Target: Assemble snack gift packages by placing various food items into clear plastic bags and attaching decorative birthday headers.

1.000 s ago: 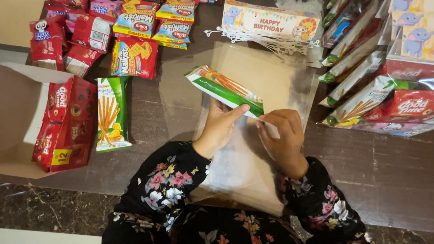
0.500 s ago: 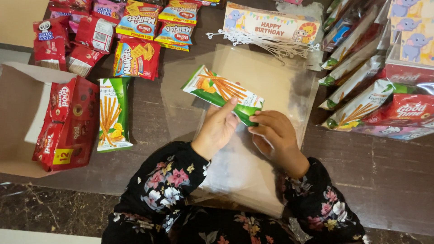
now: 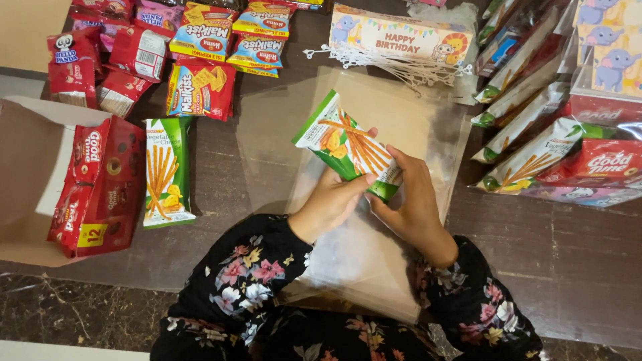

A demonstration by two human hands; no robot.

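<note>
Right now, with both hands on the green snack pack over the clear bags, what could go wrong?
The green pack is pinched only at its lower end by the left hand and right hand, so it might slip or its sticks might break. The clear bags overhang the table edge and could slide off.

Warm, even indoor light falls from above onto the dark tabletop [image 3: 548, 267], bright enough that colours read clearly. The clear plastic bags [image 3: 401, 120] beside the green snack packet [image 3: 348, 150] catch a soft, milky sheen rather than hard glare. Shadows are faint and short, pooling just below the packet under both hands. Focus is sharp around the packet; the corners far from it soften slightly, with mild wide-angle stretching.
</note>
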